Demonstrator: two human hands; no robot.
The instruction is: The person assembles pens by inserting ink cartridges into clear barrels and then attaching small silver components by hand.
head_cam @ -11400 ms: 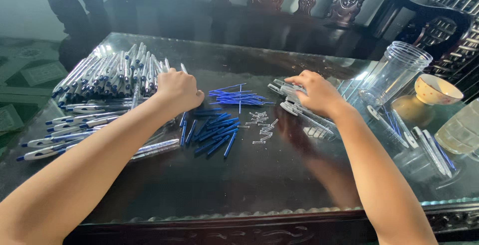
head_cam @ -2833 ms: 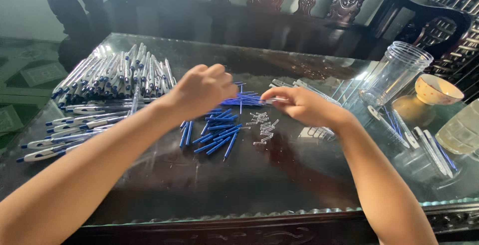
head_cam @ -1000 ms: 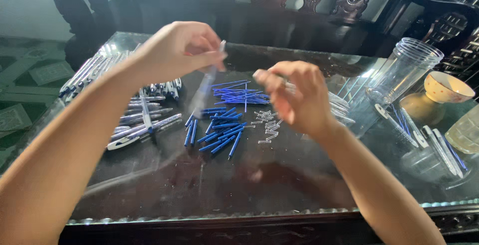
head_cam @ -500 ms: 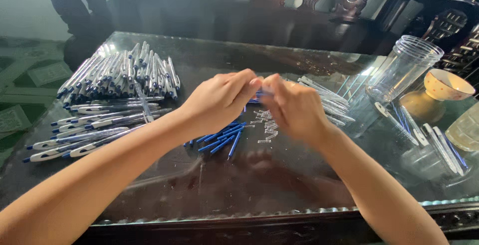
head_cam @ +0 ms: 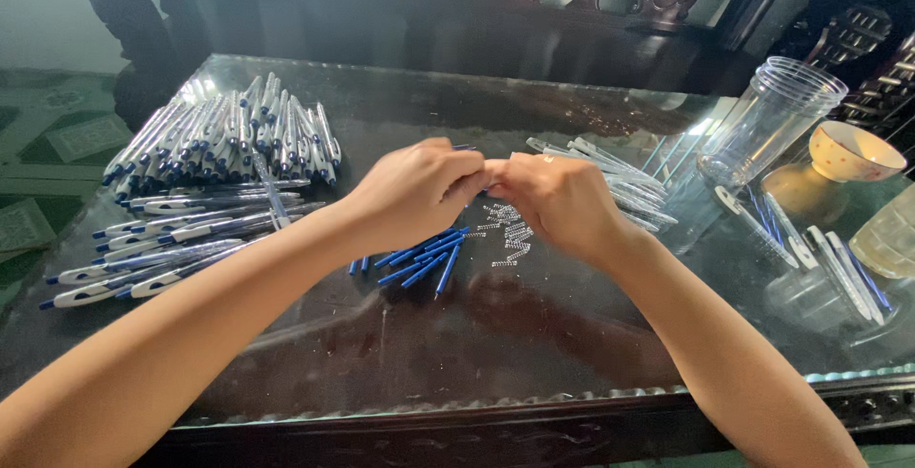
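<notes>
Left hand (head_cam: 415,192) and right hand (head_cam: 558,199) pinched together on a barely visible pen part just above the small springs (head_cam: 505,232), liable to slip and scatter springs toward the blue refills (head_cam: 424,260).

Whatever the left hand (head_cam: 419,192) and right hand (head_cam: 558,201) pinch between them is hidden by their fingers; only a blue tip shows above the left hand. The hands cover part of the blue refills (head_cam: 424,258) near the bench's middle. The small springs (head_cam: 505,234) are too tiny to count. The yellowish container (head_cam: 886,239) at the bench's right edge is cut off.
</notes>
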